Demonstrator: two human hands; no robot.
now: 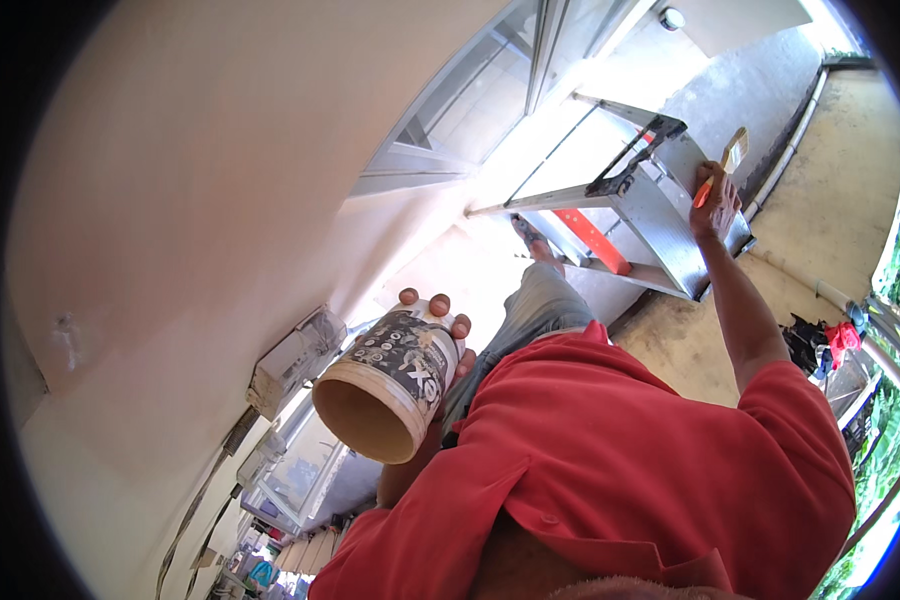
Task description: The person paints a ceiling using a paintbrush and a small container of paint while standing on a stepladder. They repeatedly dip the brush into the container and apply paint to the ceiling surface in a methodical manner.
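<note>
My left hand (461, 330) is wrapped round a paint bucket (400, 355) with a worn, dark printed label. The bucket is tilted, its open mouth toward me, and its inner wall looks cream-coloured. Out to the right, my right hand (716, 208) grips a paintbrush (736, 150) with an orange handle and pale bristles pointing up and away. That same hand is against the edge of a metal stepladder (670, 225), which has a red brace; whether it bears on the ladder I cannot tell.
A pale wall (190, 180) fills the left side, with a framed window (460, 100) beyond. An electrical box (295, 360) and hanging cables (195, 510) are on the wall. A white pipe (795, 140) runs along the right, near hung clothes (840, 340).
</note>
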